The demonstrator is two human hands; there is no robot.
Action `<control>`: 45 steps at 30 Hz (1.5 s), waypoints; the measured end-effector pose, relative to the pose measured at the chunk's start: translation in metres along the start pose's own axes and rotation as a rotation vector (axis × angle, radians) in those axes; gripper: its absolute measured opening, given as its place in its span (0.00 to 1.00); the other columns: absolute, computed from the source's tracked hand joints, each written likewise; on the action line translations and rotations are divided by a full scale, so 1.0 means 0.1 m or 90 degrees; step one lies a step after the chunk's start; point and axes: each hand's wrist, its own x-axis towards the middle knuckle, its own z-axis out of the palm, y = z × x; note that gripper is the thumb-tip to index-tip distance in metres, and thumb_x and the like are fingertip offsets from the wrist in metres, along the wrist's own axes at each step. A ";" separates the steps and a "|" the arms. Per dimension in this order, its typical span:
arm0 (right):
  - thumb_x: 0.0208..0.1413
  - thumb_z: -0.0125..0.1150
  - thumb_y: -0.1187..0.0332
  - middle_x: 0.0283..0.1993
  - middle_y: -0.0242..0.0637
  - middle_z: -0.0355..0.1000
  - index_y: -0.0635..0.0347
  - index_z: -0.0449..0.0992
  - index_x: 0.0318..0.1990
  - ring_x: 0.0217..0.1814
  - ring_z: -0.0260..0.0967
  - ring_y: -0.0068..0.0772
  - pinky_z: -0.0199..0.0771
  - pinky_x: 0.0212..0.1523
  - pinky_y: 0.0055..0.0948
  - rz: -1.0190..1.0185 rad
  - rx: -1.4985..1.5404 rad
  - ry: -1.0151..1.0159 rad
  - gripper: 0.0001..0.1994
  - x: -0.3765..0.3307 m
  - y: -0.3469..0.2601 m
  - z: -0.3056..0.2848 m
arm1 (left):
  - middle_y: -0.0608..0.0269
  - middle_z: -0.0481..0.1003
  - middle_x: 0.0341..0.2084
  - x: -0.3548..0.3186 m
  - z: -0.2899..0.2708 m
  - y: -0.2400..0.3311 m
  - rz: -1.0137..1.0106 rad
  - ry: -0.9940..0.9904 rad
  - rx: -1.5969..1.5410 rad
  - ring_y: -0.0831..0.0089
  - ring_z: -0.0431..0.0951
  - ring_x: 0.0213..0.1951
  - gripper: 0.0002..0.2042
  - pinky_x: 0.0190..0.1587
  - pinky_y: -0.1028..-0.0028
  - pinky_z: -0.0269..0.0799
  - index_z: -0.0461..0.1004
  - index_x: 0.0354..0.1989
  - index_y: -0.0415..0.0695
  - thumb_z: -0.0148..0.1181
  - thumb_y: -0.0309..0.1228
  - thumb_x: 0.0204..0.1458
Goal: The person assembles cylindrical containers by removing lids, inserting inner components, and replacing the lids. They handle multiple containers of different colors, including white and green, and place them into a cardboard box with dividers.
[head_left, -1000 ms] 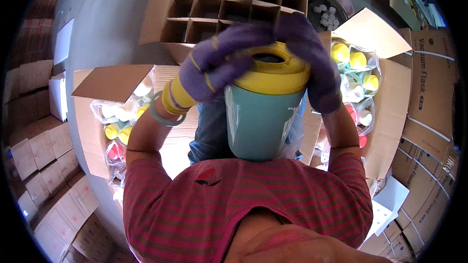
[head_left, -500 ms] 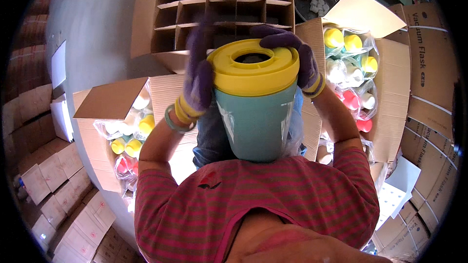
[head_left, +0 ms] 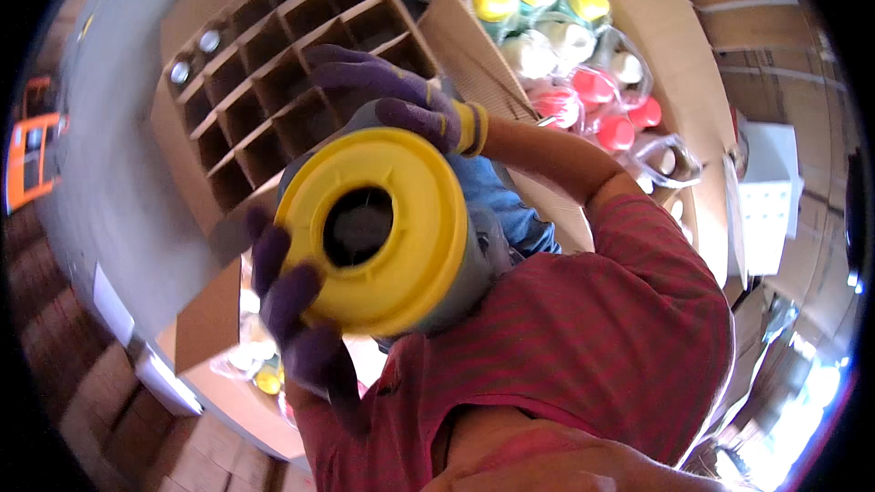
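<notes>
A large teal canister (head_left: 472,278) with a wide yellow ring-shaped top (head_left: 428,228) leans between my thighs and striped shirt. Its top faces up and to the left, with a dark round hole in the middle. My left hand (head_left: 305,319), in a purple glove, curls against the left rim of the yellow top, its fingers smeared by motion. At the far side of the ring is my right hand (head_left: 401,96), gloved in purple with a yellow cuff. Its fingers stretch out past the rim; whether the thumb side touches it I cannot tell.
A carton with cardboard dividers (head_left: 264,73) stands ahead, silver-topped pieces in two cells. To the right, an open carton (head_left: 679,46) holds bagged bottles with yellow, white and red tops. Another open carton (head_left: 208,323) sits at lower left. An orange frame (head_left: 36,159) stands far left.
The view has turned, and the canister now tips toward the left with its hole more visible. My right hand has come off the yellow top; my left has moved down its left side.
</notes>
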 end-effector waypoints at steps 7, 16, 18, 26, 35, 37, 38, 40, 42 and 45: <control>0.61 0.55 0.52 0.63 0.45 0.64 0.64 0.63 0.63 0.66 0.60 0.37 0.60 0.65 0.35 0.035 0.350 -0.116 0.29 0.18 0.01 0.08 | 0.49 0.67 0.57 0.05 0.27 0.29 -0.010 0.011 0.178 0.60 0.67 0.59 0.32 0.63 0.64 0.61 0.60 0.64 0.37 0.50 0.51 0.60; 0.55 0.50 0.36 0.60 0.50 0.67 0.69 0.63 0.62 0.63 0.65 0.44 0.62 0.63 0.40 -0.012 0.296 -0.119 0.42 0.40 -0.31 0.03 | 0.54 0.79 0.35 0.61 -0.04 0.28 0.400 -0.336 0.204 0.53 0.77 0.44 0.26 0.59 0.49 0.64 0.78 0.34 0.42 0.61 0.56 0.44; 0.54 0.51 0.36 0.57 0.51 0.69 0.69 0.68 0.57 0.61 0.66 0.49 0.63 0.62 0.43 -0.134 0.120 -0.076 0.40 0.48 -0.37 -0.01 | 0.57 0.80 0.35 0.64 -0.03 0.29 0.393 -0.323 0.216 0.55 0.77 0.43 0.24 0.58 0.51 0.65 0.79 0.34 0.44 0.62 0.54 0.43; 0.51 0.62 0.42 0.46 0.50 0.76 0.64 0.76 0.46 0.46 0.75 0.51 0.68 0.54 0.50 -0.305 0.056 -0.271 0.30 0.67 -0.51 -0.11 | 0.61 0.79 0.33 0.77 -0.07 0.11 0.475 -0.341 0.089 0.62 0.77 0.40 0.18 0.58 0.52 0.66 0.79 0.30 0.45 0.59 0.49 0.50; 0.56 0.52 0.40 0.63 0.49 0.64 0.64 0.70 0.58 0.67 0.59 0.52 0.51 0.67 0.51 -0.071 -0.113 -0.130 0.35 0.23 0.14 -0.29 | 0.42 0.69 0.55 0.52 -0.11 -0.43 0.023 -0.126 -0.079 0.54 0.69 0.59 0.23 0.60 0.59 0.65 0.66 0.60 0.38 0.54 0.37 0.59; 0.56 0.51 0.39 0.66 0.49 0.61 0.64 0.65 0.62 0.70 0.55 0.50 0.47 0.69 0.51 0.118 -0.039 -0.017 0.37 -0.02 0.16 -0.18 | 0.41 0.69 0.54 0.56 -0.16 -0.13 -0.069 -0.149 -0.317 0.54 0.70 0.58 0.23 0.59 0.59 0.66 0.64 0.61 0.38 0.51 0.39 0.60; 0.56 0.50 0.39 0.67 0.50 0.59 0.64 0.63 0.63 0.71 0.53 0.49 0.45 0.70 0.51 0.218 0.007 0.028 0.39 -0.02 0.05 -0.08 | 0.40 0.70 0.53 0.52 -0.16 0.01 -0.121 -0.152 -0.436 0.54 0.71 0.58 0.24 0.58 0.58 0.67 0.63 0.61 0.38 0.50 0.40 0.61; 0.56 0.50 0.37 0.68 0.53 0.58 0.65 0.60 0.65 0.72 0.51 0.49 0.41 0.72 0.49 0.434 0.092 0.034 0.41 0.11 -0.27 0.09 | 0.40 0.70 0.53 0.50 -0.14 0.08 -0.085 -0.159 -0.464 0.52 0.71 0.57 0.26 0.58 0.57 0.66 0.62 0.62 0.39 0.50 0.43 0.60; 0.62 0.48 0.49 0.66 0.52 0.60 0.66 0.62 0.62 0.69 0.58 0.43 0.51 0.69 0.45 0.098 0.160 -0.073 0.30 0.33 -0.29 0.09 | 0.41 0.70 0.53 0.67 -0.10 0.00 0.104 -0.168 -0.286 0.49 0.71 0.56 0.28 0.59 0.55 0.64 0.61 0.62 0.40 0.53 0.46 0.58; 0.65 0.48 0.64 0.63 0.48 0.64 0.62 0.61 0.63 0.63 0.65 0.39 0.65 0.62 0.40 0.290 0.241 0.031 0.21 0.47 -0.15 0.01 | 0.42 0.69 0.54 0.94 -0.03 -0.11 0.364 -0.178 -0.009 0.45 0.71 0.55 0.33 0.61 0.52 0.60 0.60 0.62 0.42 0.58 0.50 0.54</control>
